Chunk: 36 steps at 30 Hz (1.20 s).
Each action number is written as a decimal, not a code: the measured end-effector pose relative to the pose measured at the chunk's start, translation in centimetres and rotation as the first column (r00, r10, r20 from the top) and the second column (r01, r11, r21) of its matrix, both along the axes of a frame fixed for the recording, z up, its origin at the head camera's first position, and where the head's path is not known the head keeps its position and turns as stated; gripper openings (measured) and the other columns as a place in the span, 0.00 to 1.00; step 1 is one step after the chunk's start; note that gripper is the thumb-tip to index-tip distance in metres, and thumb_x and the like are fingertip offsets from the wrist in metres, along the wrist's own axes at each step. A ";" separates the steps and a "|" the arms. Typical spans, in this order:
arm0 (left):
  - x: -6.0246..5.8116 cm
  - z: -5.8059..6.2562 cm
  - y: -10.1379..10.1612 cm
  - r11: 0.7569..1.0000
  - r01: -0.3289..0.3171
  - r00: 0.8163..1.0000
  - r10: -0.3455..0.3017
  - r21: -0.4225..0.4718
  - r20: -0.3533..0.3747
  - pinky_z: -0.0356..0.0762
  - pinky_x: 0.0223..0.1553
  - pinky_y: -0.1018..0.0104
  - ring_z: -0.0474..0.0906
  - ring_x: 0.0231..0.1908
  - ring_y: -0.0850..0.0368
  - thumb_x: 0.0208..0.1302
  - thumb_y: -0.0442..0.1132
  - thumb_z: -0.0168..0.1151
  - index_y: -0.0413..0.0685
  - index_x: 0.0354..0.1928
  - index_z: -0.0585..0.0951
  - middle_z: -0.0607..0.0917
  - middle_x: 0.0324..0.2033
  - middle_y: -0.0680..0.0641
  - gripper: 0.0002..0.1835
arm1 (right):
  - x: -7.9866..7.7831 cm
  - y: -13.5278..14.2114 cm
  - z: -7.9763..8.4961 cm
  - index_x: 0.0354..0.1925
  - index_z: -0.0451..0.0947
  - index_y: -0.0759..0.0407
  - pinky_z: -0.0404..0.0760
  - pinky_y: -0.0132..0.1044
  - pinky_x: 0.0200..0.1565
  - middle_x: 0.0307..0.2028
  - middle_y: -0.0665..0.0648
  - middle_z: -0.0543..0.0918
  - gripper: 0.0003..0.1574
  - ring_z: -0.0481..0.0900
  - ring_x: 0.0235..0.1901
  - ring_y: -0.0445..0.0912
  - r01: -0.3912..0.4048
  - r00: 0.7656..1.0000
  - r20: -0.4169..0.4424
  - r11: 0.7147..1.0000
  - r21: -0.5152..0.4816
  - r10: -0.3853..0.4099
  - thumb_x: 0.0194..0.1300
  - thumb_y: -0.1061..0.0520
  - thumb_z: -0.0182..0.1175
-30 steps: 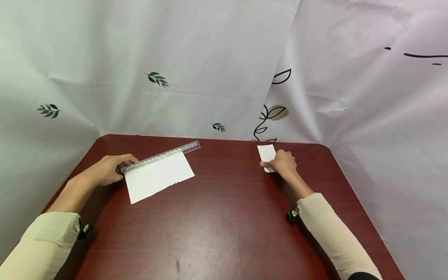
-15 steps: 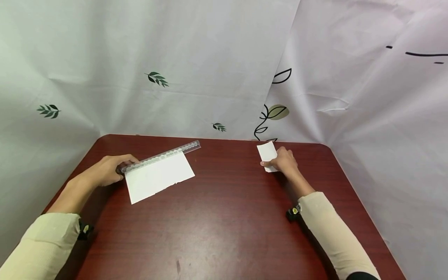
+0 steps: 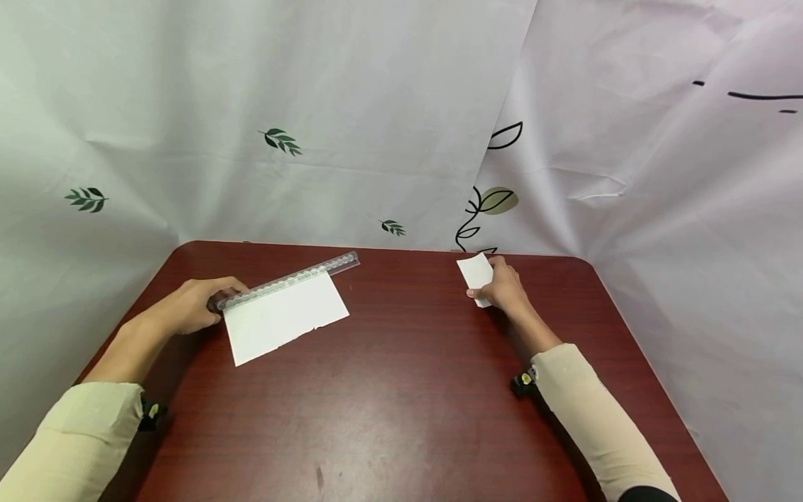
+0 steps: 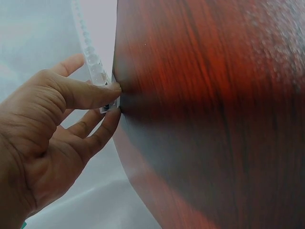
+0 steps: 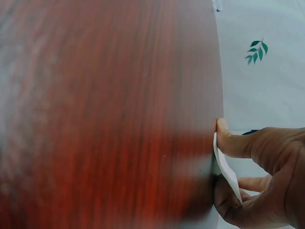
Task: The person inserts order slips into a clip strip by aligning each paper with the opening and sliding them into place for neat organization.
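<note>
My left hand (image 3: 194,305) pinches the near-left end of a clear plastic ruler (image 3: 339,264) between thumb and fingers, also seen in the left wrist view. The ruler slants up to the right at the table's back left, with a row of round shapes along it. It lies along the upper edge of a white sheet of paper (image 3: 284,317), whose lower edge is ragged. At the back right, my right hand (image 3: 507,289) holds a small white piece of paper (image 3: 475,270) between thumb and fingers. In the right wrist view this paper piece (image 5: 226,167) looks slightly bowed.
A dark red wood-grain table (image 3: 389,390) lies under both hands. White cloth (image 3: 351,104) with leaf prints rises behind its back edge and at both sides.
The small paper in my right hand has tilted and shifted slightly left, with the right fingers moving along. My left hand, the ruler and the larger sheet look the same.
</note>
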<state>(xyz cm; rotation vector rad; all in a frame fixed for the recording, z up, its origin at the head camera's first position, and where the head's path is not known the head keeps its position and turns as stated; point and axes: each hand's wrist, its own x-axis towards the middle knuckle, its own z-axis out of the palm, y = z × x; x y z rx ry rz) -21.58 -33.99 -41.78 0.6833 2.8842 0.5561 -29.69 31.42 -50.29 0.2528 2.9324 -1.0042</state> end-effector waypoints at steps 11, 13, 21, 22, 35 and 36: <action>0.0 0.3 0.1 1.000 0.001 1.000 -0.001 0.002 0.005 0.82 0.43 0.61 0.88 0.54 0.38 0.56 0.17 0.68 0.49 0.67 0.84 0.89 0.58 0.35 0.35 | 0.2 0.4 0.1 0.84 0.62 0.57 0.83 0.60 0.65 0.69 0.73 0.81 0.74 0.80 0.64 0.66 -0.012 1.000 0.008 0.999 -0.050 0.012 0.49 0.50 0.92; 0.0 0.3 0.1 1.000 0.001 1.000 -0.001 0.002 0.005 0.82 0.43 0.61 0.88 0.54 0.38 0.56 0.17 0.68 0.49 0.67 0.84 0.89 0.58 0.35 0.35 | 0.2 0.5 0.2 0.85 0.61 0.56 0.83 0.60 0.65 0.71 0.73 0.80 0.75 0.80 0.64 0.66 -0.023 1.000 0.005 0.998 -0.052 0.023 0.49 0.49 0.92; -0.1 0.4 0.2 1.000 0.005 1.000 -0.005 -0.013 -0.011 0.81 0.45 0.58 0.87 0.53 0.39 0.56 0.18 0.68 0.49 0.66 0.85 0.90 0.56 0.37 0.35 | -0.1 0.9 -0.1 0.85 0.61 0.54 0.83 0.59 0.65 0.73 0.72 0.79 0.72 0.80 0.66 0.66 -0.027 0.999 0.016 0.998 -0.063 0.029 0.52 0.53 0.91; 0.0 0.4 0.2 1.000 0.005 1.000 -0.005 -0.015 -0.011 0.81 0.45 0.57 0.87 0.54 0.39 0.56 0.18 0.68 0.49 0.66 0.85 0.90 0.56 0.37 0.35 | -0.2 0.9 -0.2 0.85 0.61 0.54 0.83 0.59 0.65 0.73 0.72 0.79 0.71 0.80 0.66 0.66 -0.022 1.000 0.019 0.997 -0.069 0.023 0.53 0.54 0.90; 0.1 0.0 0.2 1.000 0.005 1.000 -0.005 -0.013 -0.025 0.80 0.44 0.60 0.86 0.51 0.42 0.54 0.19 0.66 0.49 0.63 0.86 0.91 0.54 0.38 0.33 | 0.2 0.7 0.0 0.86 0.62 0.54 0.86 0.56 0.62 0.75 0.72 0.78 0.54 0.79 0.68 0.66 -0.009 0.999 0.037 0.999 -0.043 0.011 0.70 0.60 0.74; 0.1 0.0 0.2 1.000 0.004 1.000 -0.004 -0.012 -0.025 0.80 0.44 0.60 0.86 0.51 0.42 0.55 0.19 0.66 0.49 0.63 0.86 0.91 0.54 0.38 0.33 | 0.2 0.7 0.0 0.86 0.62 0.54 0.86 0.55 0.61 0.74 0.72 0.78 0.53 0.80 0.67 0.66 -0.009 0.999 0.034 0.999 -0.043 0.011 0.71 0.61 0.72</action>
